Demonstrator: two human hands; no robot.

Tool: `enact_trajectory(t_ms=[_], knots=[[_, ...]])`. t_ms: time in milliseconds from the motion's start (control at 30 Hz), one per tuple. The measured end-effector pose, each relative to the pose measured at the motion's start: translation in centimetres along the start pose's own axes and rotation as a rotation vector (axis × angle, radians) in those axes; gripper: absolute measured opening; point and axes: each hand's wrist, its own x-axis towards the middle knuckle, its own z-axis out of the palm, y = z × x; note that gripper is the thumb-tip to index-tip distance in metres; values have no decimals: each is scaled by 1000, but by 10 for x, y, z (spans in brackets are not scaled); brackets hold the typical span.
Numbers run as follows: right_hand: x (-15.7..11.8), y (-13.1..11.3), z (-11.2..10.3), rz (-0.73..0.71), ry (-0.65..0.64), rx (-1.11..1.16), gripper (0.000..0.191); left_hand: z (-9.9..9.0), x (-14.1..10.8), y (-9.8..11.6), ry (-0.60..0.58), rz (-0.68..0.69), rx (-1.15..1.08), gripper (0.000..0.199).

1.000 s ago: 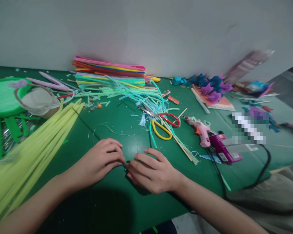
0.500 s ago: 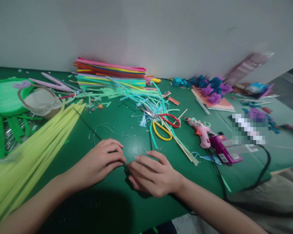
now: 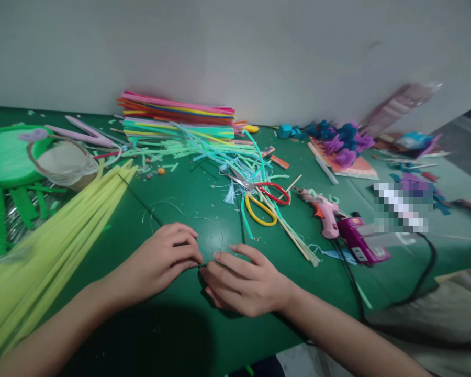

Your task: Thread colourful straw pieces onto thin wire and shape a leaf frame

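Close together above the green table (image 3: 180,335), my left hand (image 3: 167,256) and my right hand (image 3: 245,280) meet almost fingertip to fingertip. Both are closed in a pinch on a thin, pale cord (image 3: 188,215), which loops out over the table beyond them. A small dark bit shows between the fingertips, too small to name. Scissors (image 3: 255,191) with one red and one yellow handle lie blades apart just past my right hand. They rest over light-blue and mint pipe cleaners and tassels (image 3: 230,193).
Long yellow-green strips (image 3: 74,235) fan out at left, beside a green fuzzy object (image 3: 15,157). Bundled colourful pipe cleaners (image 3: 176,118) lie against the wall. A pink glue gun (image 3: 324,212) and its purple base (image 3: 361,243) stand at right, with a black cable.
My right hand has shifted slightly left, closer to my left fingertips. My left hand and the cord loop stay nearly where they were.
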Motion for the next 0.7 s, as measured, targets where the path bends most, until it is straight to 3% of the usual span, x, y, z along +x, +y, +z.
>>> enact_trajectory(t_ms=[267,367,533,700], knots=[[1,0,0,1,-9,-4,17,0,-1,0,-2,-9,-7,16],[0,0,-3,33,59,-26,15,0,-1,0,-4,-9,-7,16],[1,5,-6,160,130,5,5,0,0,1,1,-3,-1,14],[1,10,-3,391,-13,322,15,-1,0,1,-8,3,-11,15]])
